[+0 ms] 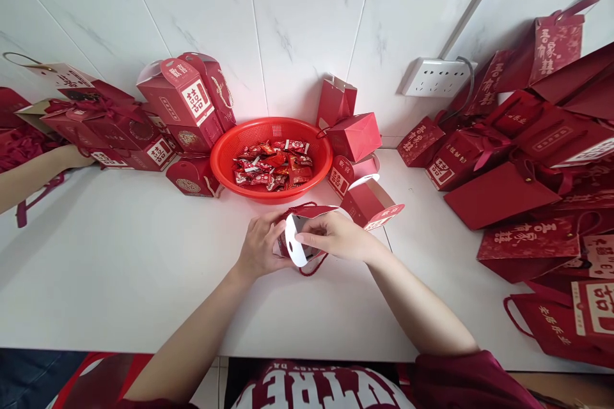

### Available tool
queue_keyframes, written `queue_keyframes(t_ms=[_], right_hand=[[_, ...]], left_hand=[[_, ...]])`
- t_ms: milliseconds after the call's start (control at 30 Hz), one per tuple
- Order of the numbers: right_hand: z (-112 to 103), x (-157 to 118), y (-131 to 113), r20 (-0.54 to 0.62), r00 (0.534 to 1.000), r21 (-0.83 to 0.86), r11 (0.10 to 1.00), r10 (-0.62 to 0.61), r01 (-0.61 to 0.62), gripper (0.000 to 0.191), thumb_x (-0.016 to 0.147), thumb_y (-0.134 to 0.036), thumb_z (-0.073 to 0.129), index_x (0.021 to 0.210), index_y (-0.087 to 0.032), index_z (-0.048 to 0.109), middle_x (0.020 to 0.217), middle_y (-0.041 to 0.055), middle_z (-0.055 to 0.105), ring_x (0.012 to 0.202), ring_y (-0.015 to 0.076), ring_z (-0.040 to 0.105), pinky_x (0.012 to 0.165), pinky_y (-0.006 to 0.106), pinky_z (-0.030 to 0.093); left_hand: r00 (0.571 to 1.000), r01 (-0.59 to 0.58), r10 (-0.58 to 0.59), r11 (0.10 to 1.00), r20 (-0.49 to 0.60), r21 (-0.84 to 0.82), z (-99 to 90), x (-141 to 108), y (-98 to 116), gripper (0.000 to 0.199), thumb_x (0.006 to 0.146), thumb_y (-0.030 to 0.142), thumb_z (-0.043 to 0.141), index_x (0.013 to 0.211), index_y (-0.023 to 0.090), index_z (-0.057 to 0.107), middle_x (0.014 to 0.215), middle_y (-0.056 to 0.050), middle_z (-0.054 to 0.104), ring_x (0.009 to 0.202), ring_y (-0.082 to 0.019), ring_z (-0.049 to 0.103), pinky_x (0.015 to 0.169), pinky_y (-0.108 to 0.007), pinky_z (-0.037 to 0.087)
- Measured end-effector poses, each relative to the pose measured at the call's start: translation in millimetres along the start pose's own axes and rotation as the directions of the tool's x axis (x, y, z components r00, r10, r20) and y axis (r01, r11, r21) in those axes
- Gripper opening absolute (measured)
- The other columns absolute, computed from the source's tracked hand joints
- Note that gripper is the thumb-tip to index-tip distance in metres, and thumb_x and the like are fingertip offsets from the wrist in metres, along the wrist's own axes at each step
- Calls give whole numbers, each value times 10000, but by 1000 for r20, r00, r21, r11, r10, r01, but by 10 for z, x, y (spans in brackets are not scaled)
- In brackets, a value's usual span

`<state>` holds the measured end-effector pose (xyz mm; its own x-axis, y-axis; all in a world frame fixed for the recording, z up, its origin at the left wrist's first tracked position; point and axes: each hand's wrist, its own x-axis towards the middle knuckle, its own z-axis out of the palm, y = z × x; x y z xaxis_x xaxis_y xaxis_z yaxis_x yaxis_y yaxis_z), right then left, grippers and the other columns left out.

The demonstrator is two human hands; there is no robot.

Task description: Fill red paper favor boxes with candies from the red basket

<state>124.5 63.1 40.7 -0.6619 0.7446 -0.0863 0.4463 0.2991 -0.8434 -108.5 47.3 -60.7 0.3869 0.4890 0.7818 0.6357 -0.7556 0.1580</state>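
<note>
A small red gift box (311, 211) with dark red rope handles stands upright on the white table, its top open and a white-backed flap on its left side. Wrapped round the box's left side is my left hand (261, 243), the thumb near the flap. My right hand (330, 233) reaches over the opening, thumb and fingers close together at the flap; whether they hold anything inside is hidden. Just beyond the box sits a red plastic basket (223, 163) with red wrapped sweets (273, 166). Open red boxes (369, 198) stand right of the basket.
Closed red boxes (185, 99) stand left of the basket, with more piled at the far left beside another person's arm (43, 172). Many red boxes and bags (503, 192) crowd the right side. A power strip (439, 77) is on the tiled wall.
</note>
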Motion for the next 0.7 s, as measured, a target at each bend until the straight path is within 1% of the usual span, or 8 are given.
queue_keyframes(t_ms=[100, 167, 333, 433, 500, 567, 633, 700], right_hand=[[-6, -44, -28, 79, 997, 7, 1000, 0, 0, 419, 916, -589, 600, 789, -205, 710, 672, -18, 626, 621, 121, 522, 561, 254, 342], [8, -68, -47, 91, 996, -26, 999, 21, -19, 410, 898, -581, 626, 763, -199, 686, 667, -20, 615, 610, 117, 507, 546, 253, 323], [78, -79, -68, -7, 1000, -193, 981, 25, -26, 362, 953, -329, 548, 622, -187, 580, 570, -39, 501, 536, 93, 415, 525, 262, 263], [38, -103, -91, -8, 1000, -210, 977, -30, 28, 404, 982, -359, 529, 620, -187, 577, 561, -42, 489, 528, 91, 407, 540, 265, 279], [-36, -163, -125, -15, 998, -177, 982, -67, 64, 455, 1026, -432, 466, 674, -190, 625, 606, -25, 560, 566, 103, 471, 579, 266, 332], [-123, -256, -169, -64, 995, -148, 987, -79, 69, 456, 1055, -440, 402, 786, -201, 682, 698, 0, 647, 639, 126, 556, 628, 271, 384], [-190, -357, -213, -104, 990, -165, 983, -93, 75, 351, 1052, -382, 433, 910, -220, 710, 800, 15, 701, 714, 147, 613, 660, 278, 418], [-216, -436, -250, -103, 985, -227, 967, -140, 114, 201, 1014, -305, 527, 975, -233, 710, 873, 19, 719, 753, 155, 639, 674, 280, 441]], left_hand=[[999, 25, -27, 998, 34, 58, -5, -3, 26, 756, 675, 485, 838, 1307, 328, 453, 1356, -141, 620, 1151, -343, 647, 899, -490, 473], [997, 38, -42, 998, 59, 58, -5, 3, 62, 656, 690, 496, 825, 1238, 322, 510, 1331, -127, 645, 1138, -336, 658, 895, -490, 475], [999, -25, 26, 1000, 39, -10, 8, 26, 108, 714, 657, 630, 824, 1255, 331, 573, 1352, -122, 636, 1159, -345, 649, 920, -464, 475], [999, 9, -11, 997, 31, 83, 6, 20, 74, 707, 674, 634, 810, 1270, 337, 572, 1324, -119, 639, 1131, -335, 658, 926, -458, 481], [999, 50, -48, 991, -17, 127, -13, 10, 33, 771, 654, 628, 827, 1299, 327, 529, 1318, -139, 625, 1114, -343, 658, 910, -474, 499], [990, 100, -89, 990, -106, 104, -41, 4, -7, 908, 606, 653, 849, 1355, 316, 460, 1331, -154, 595, 1122, -358, 647, 893, -490, 523], [973, 128, -119, 991, -196, 32, -64, 0, -35, 1044, 582, 689, 849, 1426, 294, 378, 1349, -161, 561, 1143, -373, 632, 893, -499, 534], [954, 123, -130, 991, -270, -42, -67, -8, -46, 1121, 598, 693, 844, 1484, 257, 313, 1351, -169, 538, 1149, -380, 620, 902, -498, 530]])
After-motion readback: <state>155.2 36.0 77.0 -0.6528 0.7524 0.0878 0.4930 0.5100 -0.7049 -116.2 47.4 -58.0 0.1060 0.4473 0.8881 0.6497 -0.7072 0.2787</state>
